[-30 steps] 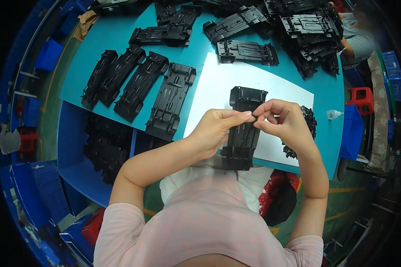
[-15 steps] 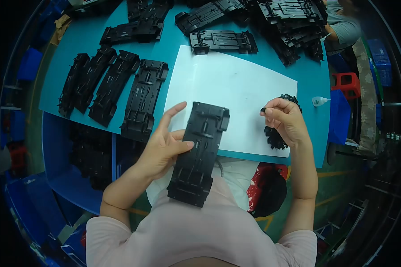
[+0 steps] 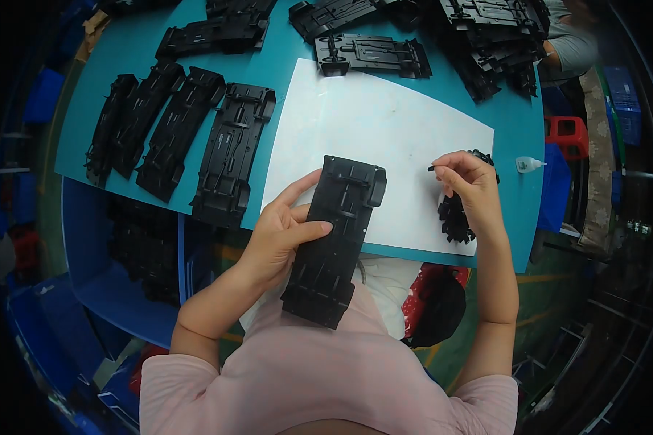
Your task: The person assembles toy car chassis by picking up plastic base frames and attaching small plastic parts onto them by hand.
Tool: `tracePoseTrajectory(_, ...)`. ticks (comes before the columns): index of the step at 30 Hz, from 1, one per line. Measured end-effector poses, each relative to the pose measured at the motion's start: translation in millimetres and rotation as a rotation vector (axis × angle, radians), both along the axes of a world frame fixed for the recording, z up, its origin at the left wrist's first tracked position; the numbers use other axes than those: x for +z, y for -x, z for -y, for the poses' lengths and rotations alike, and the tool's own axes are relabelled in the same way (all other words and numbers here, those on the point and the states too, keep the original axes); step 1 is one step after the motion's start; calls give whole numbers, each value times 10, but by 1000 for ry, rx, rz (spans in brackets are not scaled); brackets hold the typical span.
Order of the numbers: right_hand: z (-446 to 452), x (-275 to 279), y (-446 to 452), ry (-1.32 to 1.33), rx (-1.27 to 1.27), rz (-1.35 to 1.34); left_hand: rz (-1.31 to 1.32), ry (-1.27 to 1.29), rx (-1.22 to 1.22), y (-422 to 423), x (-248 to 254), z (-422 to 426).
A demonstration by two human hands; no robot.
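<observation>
My left hand (image 3: 279,235) grips a long black plastic chassis plate (image 3: 334,239) by its left edge, thumb on top and fingers beneath. The plate is tilted, above my lap and the near edge of a white sheet (image 3: 370,123). Over the sheet's right side, my right hand (image 3: 471,188) pinches a small black part (image 3: 432,168) between thumb and fingertips. Below and beside that hand lies a pile of small black parts (image 3: 456,221), partly hidden by it.
Four black chassis plates (image 3: 233,156) lie in a row at the left; more (image 3: 374,55) lie behind the sheet, with a stack (image 3: 497,36) at the back right. A small white bottle (image 3: 528,164) is at the right. A blue bin (image 3: 109,290) stands below left. Another person's arm (image 3: 566,54) shows.
My hands have come apart since the earliest frame. My left hand has taken the plate, now tilted towards me. My right hand has moved right, with the small part in its fingertips.
</observation>
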State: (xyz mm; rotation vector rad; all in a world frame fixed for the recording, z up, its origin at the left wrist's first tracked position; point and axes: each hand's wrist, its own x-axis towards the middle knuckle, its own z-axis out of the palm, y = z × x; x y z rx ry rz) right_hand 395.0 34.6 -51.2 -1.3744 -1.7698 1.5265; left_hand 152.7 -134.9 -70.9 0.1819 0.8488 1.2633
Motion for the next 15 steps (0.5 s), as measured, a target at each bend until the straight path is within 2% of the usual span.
tracePoseTrajectory(7, -85, -109, -23, 102, -48, -83, -8, -2, -8, -20, -56, -62)
tracePoseTrajectory(13, -69, -116, 54, -60, -64, 19, -11, 15, -32, -23, -134, -75)
tracePoseTrajectory(15, -86, -135, 50, -79, -28, 133, -6, 19, -34, -24, -150, -72)
